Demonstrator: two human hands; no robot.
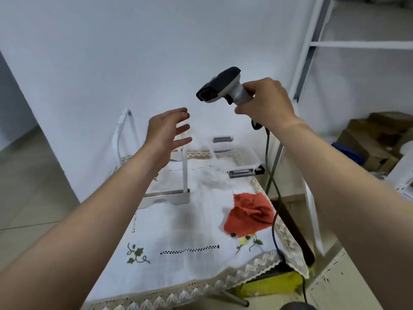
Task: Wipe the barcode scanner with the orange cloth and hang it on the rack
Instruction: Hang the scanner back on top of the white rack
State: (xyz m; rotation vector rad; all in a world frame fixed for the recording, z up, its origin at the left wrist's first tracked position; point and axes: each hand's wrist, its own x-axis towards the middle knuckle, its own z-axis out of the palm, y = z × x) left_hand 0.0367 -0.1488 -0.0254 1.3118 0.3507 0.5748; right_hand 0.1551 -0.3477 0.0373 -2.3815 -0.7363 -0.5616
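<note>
Scanner's up in the air! The right hand point(266, 101) has its grip clamped round the handle of the barcode scanner point(220, 86), held high over the far end of the worktop point(178, 231), nose pointing left, with its dark cable point(273, 182) trailing down off the right edge. The left hand point(165, 130) hovers just left of it, fingers spread and holding nothing. The orange cloth point(250, 214) lies crumpled on the right side of the worktop, in neither hand. The white rack point(166, 196) stands at the far left, below the left hand.

With the cloth down, this reads as the hanging step, though nothing here shows whether the scanner has been wiped. If it has, the next move is to carry it left and down to the rack's upright and hook it on, watching that the cable doesn't snag. If not, the free hand goes for the cloth.
</note>
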